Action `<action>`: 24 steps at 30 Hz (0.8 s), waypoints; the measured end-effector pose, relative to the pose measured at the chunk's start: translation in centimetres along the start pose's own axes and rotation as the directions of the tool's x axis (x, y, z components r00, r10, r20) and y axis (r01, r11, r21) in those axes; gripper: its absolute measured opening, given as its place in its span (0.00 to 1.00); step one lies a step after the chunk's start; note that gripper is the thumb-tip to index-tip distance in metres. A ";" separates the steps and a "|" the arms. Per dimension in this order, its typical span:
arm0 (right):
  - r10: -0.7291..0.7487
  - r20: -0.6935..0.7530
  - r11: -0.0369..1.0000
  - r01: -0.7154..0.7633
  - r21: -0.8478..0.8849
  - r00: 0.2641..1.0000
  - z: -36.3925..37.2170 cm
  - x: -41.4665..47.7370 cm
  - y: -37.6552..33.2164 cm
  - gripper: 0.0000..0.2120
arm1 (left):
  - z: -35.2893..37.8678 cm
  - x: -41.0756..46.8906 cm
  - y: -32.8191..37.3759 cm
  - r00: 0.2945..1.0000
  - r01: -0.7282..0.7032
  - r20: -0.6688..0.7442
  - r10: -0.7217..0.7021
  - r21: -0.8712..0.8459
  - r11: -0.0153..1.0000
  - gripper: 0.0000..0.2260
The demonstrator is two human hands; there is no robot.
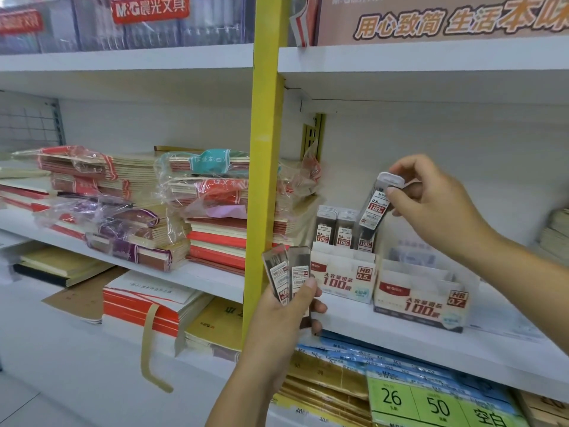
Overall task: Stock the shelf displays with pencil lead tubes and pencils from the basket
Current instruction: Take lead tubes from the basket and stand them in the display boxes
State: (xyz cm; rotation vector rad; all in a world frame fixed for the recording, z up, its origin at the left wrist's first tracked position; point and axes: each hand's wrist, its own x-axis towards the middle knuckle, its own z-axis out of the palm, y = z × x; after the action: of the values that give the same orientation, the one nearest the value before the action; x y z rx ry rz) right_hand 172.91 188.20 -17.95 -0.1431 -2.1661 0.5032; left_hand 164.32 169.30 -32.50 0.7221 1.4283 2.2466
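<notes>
My right hand (437,200) pinches the white cap of a clear pencil lead tube (377,208), tilted just above the back row of the HB 0.5 display box (345,280) on the white shelf (431,337). Several lead tubes (337,229) stand upright in that box. To its right stands the HB 0.7 display box (421,298), whose compartments look empty. My left hand (284,315) grips two more lead tubes (291,274) in front of the yellow post, left of the 0.5 box. No basket or pencils are in view.
A yellow upright post (261,180) splits the shelving. Left of it lie stacks of wrapped notebooks (138,208) and paper packs (144,306). Below the display shelf sit blue folders and green number labels (431,402). An upper shelf (431,61) hangs above the boxes.
</notes>
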 end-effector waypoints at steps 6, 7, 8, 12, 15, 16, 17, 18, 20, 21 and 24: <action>-0.039 0.168 0.952 0.087 -0.295 0.985 1.4 1.1 2.5 0.08 | -0.2 0.1 0.1 0.999 -0.025 -0.029 0.024 -0.018 1.000 0.04; -0.026 0.184 0.950 0.081 -0.301 0.983 1.7 1.3 2.8 0.08 | -0.2 0.1 0.0 0.999 -0.022 -0.031 0.021 -0.015 1.000 0.04; -0.001 0.198 0.952 0.061 -0.299 0.980 2.1 1.4 3.1 0.08 | -0.3 0.1 -0.1 0.999 -0.017 -0.034 0.017 -0.012 1.000 0.04; 0.086 0.231 0.938 -0.001 -0.347 0.969 3.4 1.8 4.2 0.04 | -0.4 0.2 -0.2 1.000 -0.019 -0.018 0.019 0.012 1.000 0.05; 0.036 0.154 0.870 0.045 -0.491 0.987 3.7 1.9 4.9 0.03 | -0.5 0.3 -0.1 0.999 -0.045 0.011 0.044 0.073 0.996 0.06; 0.031 0.135 0.855 0.044 -0.517 0.990 3.7 1.9 4.9 0.05 | -0.6 0.4 -0.1 0.999 -0.047 0.017 0.046 0.106 0.993 0.08; 0.038 0.122 0.850 0.032 -0.526 0.992 3.6 1.9 4.9 0.07 | -0.7 0.4 -0.2 0.999 -0.047 0.022 0.044 0.130 0.990 0.09; 0.048 0.112 0.851 0.018 -0.524 0.993 3.6 1.8 4.8 0.09 | -0.7 0.4 -0.2 0.999 -0.044 0.026 0.040 0.141 0.989 0.10; 0.046 0.093 0.864 0.007 -0.504 0.995 3.3 1.4 4.1 0.11 | -0.7 0.2 0.0 0.998 -0.045 0.039 0.039 0.155 0.987 0.09; 0.025 0.083 0.879 0.018 -0.477 0.996 3.2 1.0 3.5 0.12 | -0.6 0.1 0.1 0.998 -0.048 0.049 0.041 0.160 0.986 0.09; 0.015 0.111 0.978 0.008 -0.206 0.994 2.7 -1.3 0.7 0.09 | -0.4 -0.3 0.4 0.997 -0.046 0.075 0.034 0.167 0.985 0.12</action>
State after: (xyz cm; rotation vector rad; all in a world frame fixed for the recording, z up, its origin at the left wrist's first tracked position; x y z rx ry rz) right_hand 171.47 187.62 -20.59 -0.2372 -2.3264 0.2926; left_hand 164.23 168.68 -32.36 0.8833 1.5952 2.1239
